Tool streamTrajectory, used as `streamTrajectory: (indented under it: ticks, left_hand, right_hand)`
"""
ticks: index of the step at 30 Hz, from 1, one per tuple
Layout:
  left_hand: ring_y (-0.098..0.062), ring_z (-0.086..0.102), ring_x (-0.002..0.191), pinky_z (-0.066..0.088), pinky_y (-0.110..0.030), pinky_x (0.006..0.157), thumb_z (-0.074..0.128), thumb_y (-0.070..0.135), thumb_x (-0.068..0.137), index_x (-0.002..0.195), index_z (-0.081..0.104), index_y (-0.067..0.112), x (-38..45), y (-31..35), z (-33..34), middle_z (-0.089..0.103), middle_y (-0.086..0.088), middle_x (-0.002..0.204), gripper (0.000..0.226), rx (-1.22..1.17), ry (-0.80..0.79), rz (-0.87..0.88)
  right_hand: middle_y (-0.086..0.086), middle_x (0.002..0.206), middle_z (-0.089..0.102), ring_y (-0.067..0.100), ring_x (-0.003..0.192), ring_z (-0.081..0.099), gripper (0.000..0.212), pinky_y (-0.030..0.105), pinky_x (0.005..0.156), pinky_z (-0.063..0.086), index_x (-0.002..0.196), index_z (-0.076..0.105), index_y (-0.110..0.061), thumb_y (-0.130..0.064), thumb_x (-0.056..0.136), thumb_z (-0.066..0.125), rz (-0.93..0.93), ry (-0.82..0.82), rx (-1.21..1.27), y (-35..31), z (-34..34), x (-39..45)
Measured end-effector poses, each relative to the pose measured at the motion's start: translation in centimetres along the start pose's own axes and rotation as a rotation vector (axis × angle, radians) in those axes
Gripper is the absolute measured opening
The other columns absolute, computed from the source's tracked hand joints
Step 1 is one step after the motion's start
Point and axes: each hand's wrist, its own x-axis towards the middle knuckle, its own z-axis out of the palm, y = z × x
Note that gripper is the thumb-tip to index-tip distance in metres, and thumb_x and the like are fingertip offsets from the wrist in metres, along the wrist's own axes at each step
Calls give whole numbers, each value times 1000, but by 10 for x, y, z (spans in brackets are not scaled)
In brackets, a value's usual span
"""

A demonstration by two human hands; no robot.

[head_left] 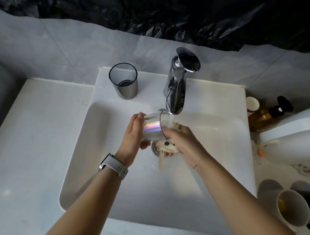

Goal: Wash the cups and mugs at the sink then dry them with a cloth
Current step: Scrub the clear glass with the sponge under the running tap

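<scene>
Head view: we see the left hand (134, 132) gripping a clear glass cup (154, 126), fingers curled round its base, with the cup tilted on its side over the sink (91, 148) and its mouth turned toward the running water under the tap (176, 85). The right hand (184, 142) has its fingers clamped on a pale cloth (164, 147) at the cup's rim. A grey tumbler (124, 83) stands on the ledge left of the tap, and a white mug (293, 207) sits on the counter at the right.

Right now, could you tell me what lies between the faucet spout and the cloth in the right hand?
In the head view, a stream of water falls from the faucet onto the cloth, beside the glass cup.
</scene>
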Motion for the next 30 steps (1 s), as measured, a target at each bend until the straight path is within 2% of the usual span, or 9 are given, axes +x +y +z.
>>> streamTrajectory:
  ticks: [2,5,8,10,14,18,22,26,30]
  left_hand:
    - [-13,44,49,32,-23,46,33,51,100,105,50,12,-1,-4,-3,53,-8,76,43,7,-21,-25]
    - [-11,45,49,33,-23,47,31,44,104,102,51,18,-4,-7,-6,54,-3,73,33,35,-55,-55]
    - [-8,49,53,37,-22,49,32,43,103,103,51,22,-9,-5,-4,55,-1,75,29,53,-92,-60]
    - [-6,53,59,42,-20,53,37,48,99,104,52,24,-12,-2,-1,58,3,82,29,75,-110,-53]
    - [-5,53,62,44,-17,53,42,44,99,106,52,21,-19,7,2,56,6,83,26,162,-159,75]
    - [-12,47,56,37,-19,49,36,44,103,103,52,19,-16,10,1,55,2,75,30,159,-171,-23]
    - [-13,45,52,36,-20,50,28,58,100,92,61,22,-21,5,0,55,-2,68,50,24,-352,-284]
    - [-15,50,58,41,-21,56,33,65,96,106,66,22,-15,2,-6,52,-12,81,55,-4,-401,-280]
    - [-13,53,67,41,-21,56,37,46,103,105,49,14,-6,2,6,55,-3,87,34,76,-170,-20]
  right_hand:
    - [6,48,43,21,48,48,50,29,53,41,70,47,-9,-57,85,52,81,-83,146,-1,-2,-8]
    - [11,62,6,15,47,14,46,26,48,28,61,18,-16,-38,99,32,75,-239,404,3,-10,-18]
    - [11,62,23,18,46,33,36,25,50,45,63,43,-7,-12,99,44,32,-248,314,14,-15,-19]
    - [15,65,46,20,56,55,15,26,56,52,87,59,9,-2,94,51,35,-229,268,11,-16,-24]
    - [3,56,64,16,49,60,17,21,43,42,92,65,-1,8,88,52,88,-188,213,7,-13,-23]
    - [-12,72,60,2,60,54,22,10,58,42,90,67,-12,-5,71,59,-446,182,-235,5,-14,-3]
    - [-2,70,55,10,63,43,13,20,57,39,68,62,-3,-15,71,59,-1038,84,-746,-2,-27,12]
    - [-12,50,41,6,50,37,29,13,51,30,53,41,-19,-9,65,65,-680,55,-486,0,-29,17]
    - [6,62,60,16,44,50,26,18,38,35,76,66,-2,-25,80,56,-19,41,-39,18,-9,14]
